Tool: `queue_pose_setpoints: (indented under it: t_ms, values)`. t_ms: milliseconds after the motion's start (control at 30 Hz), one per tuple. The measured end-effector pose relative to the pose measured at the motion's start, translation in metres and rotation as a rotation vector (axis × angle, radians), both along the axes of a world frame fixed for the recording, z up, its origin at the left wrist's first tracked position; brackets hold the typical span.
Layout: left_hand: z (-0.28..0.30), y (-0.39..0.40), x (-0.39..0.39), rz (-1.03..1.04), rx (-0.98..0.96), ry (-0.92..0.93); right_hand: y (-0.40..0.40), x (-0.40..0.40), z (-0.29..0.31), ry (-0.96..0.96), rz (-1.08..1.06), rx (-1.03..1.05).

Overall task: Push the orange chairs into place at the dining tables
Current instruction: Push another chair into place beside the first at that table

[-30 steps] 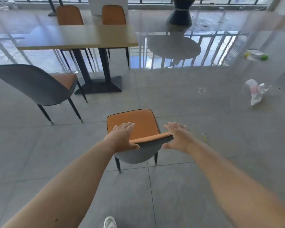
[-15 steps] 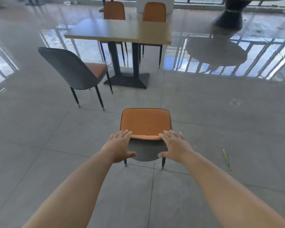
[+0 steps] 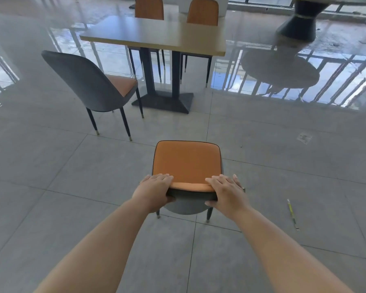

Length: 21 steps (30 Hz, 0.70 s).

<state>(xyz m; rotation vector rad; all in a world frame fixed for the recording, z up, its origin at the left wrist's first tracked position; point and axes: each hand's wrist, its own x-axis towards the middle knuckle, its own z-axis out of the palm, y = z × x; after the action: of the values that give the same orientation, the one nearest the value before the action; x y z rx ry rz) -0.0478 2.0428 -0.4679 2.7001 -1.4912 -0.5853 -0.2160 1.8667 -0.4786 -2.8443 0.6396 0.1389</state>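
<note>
Both hands grip chair (image 3: 187,160) backrest top, left hand (image 3: 154,190) and right hand (image 3: 226,192) at its corners; chair on floor (image 3: 51,187), table (image 3: 156,37) at 12 o'clock, well apart, grey-backed chair (image 3: 91,81) at 11

Both hands (image 3: 190,192) grip the orange chair (image 3: 187,160) backrest, facing the table (image 3: 156,38)

Large grey floor tiles (image 3: 51,187) with thin joints, matte up close, glossy farther off. Bright daylight from the windows (image 3: 258,1) along the far wall, mirrored as pale bars and blue patches (image 3: 336,81) on the wet-looking floor. Rectangular wooden dining table (image 3: 156,37) on a dark twin-post base (image 3: 163,102). At upper right, a dark hourglass pedestal (image 3: 300,24). On the tiles at right, a thin yellow stick (image 3: 292,213) and a paper scrap (image 3: 304,138).
</note>
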Motion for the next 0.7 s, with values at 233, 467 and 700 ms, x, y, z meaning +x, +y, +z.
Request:
queue_pose_setpoints:
  t_ms: [233, 467, 700]
  values:
    - [0.001, -0.006, -0.003, 0.022, -0.021, 0.008, -0.013, 0.004, 0.003, 0.042, 0.037, 0.017]
    - [-0.002, -0.023, -0.004, 0.071, -0.005, 0.017, -0.036, 0.012, 0.004, 0.062, 0.086, 0.026]
    - [-0.006, -0.041, 0.001, 0.17, -0.049, 0.029, -0.065, 0.027, 0.006, 0.068, 0.137, 0.053]
